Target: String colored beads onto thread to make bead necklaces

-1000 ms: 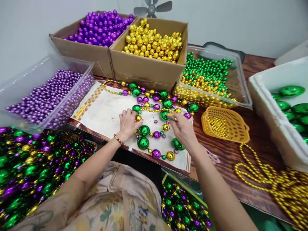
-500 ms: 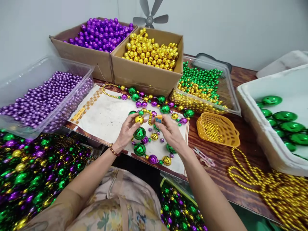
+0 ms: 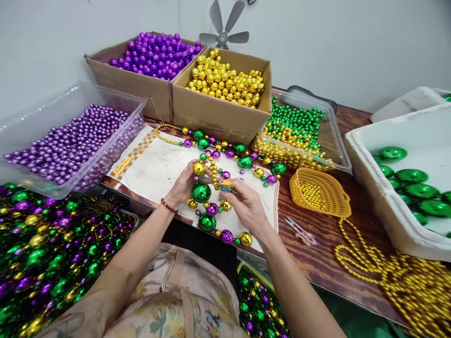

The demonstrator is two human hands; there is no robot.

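My left hand (image 3: pixel 181 187) is closed on a bead necklace, its fingertips behind a gold ball (image 3: pixel 199 168). Below that ball, a large green ball (image 3: pixel 201 192) hangs against the fingers. Pinched in my right hand (image 3: pixel 249 206) is a small orange block with a blue label (image 3: pixel 225 186); its kind is not clear. A short run of small gold beads (image 3: pixel 213 170) reaches from the left fingers to the block. The strand's lower purple ball (image 3: pixel 226 236) and other balls rest near the front edge of a white cloth (image 3: pixel 155 162).
Behind the cloth stand cardboard boxes of purple balls (image 3: pixel 158 56) and gold balls (image 3: pixel 229 82). Clear bins (image 3: pixel 134 110) flank them. To the right are a yellow basket (image 3: pixel 327 188), pink-handled snips (image 3: pixel 301 232), gold bead strands (image 3: pixel 405 281) and a foam box (image 3: pixel 366 188).
Both hands have shifted slightly left, and the orange block has come lower. The left hand has turned, bringing the gold and large green balls up in front of its fingers. The view has tilted slightly.
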